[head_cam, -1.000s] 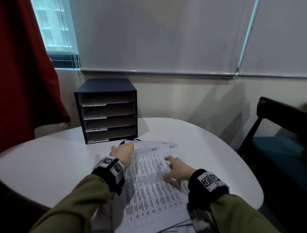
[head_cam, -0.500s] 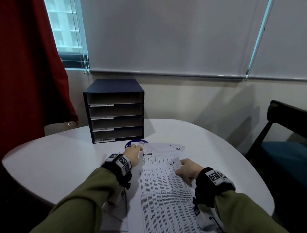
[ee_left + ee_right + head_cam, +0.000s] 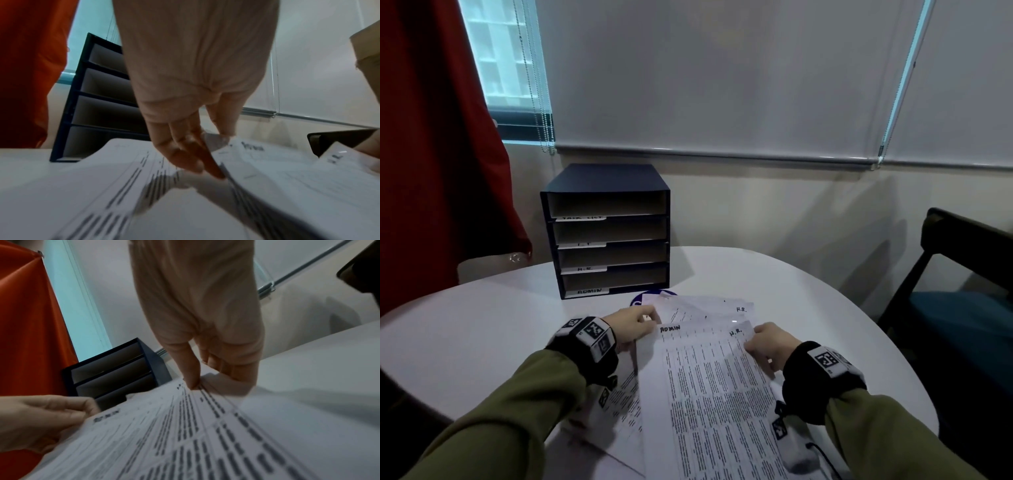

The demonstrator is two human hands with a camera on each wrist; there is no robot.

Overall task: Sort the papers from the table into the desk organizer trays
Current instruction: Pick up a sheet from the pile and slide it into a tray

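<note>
A loose pile of printed papers (image 3: 709,394) lies on the white round table (image 3: 465,335) in front of me. The top sheets carry handwritten "ADMIN" and "H.R." labels. My left hand (image 3: 635,325) pinches the upper left corner of the ADMIN sheet (image 3: 277,170). My right hand (image 3: 763,342) pinches the right edge of the H.R. sheet (image 3: 205,426) between thumb and fingers. The dark blue desk organizer (image 3: 607,229), with four open trays labelled Task List, I.T., H.R. and Admin, stands behind the pile at the table's back left.
A red curtain (image 3: 431,154) hangs at the left beside the window blind cord. A dark chair with a blue seat (image 3: 962,301) stands to the right of the table. A blue round object (image 3: 643,297) peeks out from under the pile's far edge.
Both hands have drawn back toward me and lifted the sheets' edges; the right hand went from lying flat on the page to pinching its right edge. The head view has moved closer.
</note>
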